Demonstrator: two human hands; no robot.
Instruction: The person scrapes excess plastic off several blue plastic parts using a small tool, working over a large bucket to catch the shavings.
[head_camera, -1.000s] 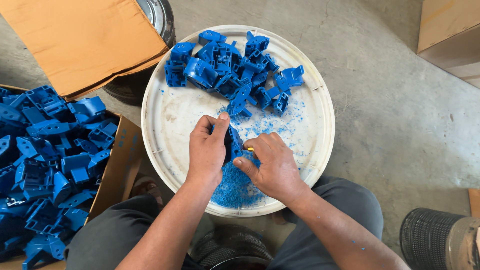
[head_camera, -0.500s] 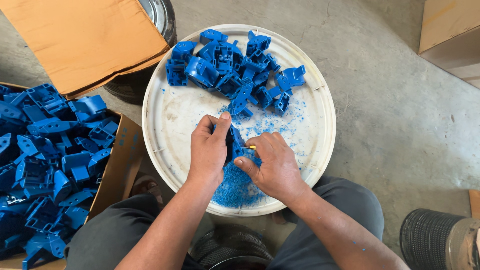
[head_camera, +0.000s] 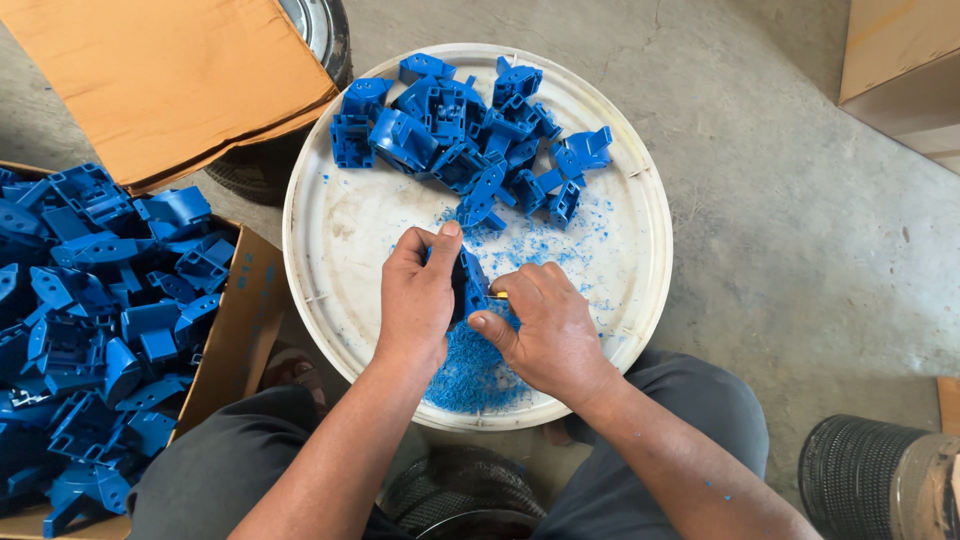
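Observation:
My left hand (head_camera: 418, 297) grips a blue plastic part (head_camera: 470, 282) over the near half of a round white tray (head_camera: 330, 230). Against that part, my right hand (head_camera: 545, 330) is closed on a small tool with a yellow bit (head_camera: 497, 295) showing between the fingers; the blade is hidden. Under both hands lies a heap of blue shavings (head_camera: 470, 370). At the far side of the tray rests a pile of blue plastic parts (head_camera: 460, 135).
A cardboard box (head_camera: 235, 330) at the left holds several more blue parts (head_camera: 90, 320), its flap (head_camera: 160, 70) folded up behind. Concrete floor (head_camera: 800, 260) lies to the right. A black ribbed cylinder (head_camera: 860, 480) stands at bottom right and another box (head_camera: 900, 70) at top right.
Both hands stay over the same spot with only slight shifts of the fingers on the blue part. The pile and tray are unchanged.

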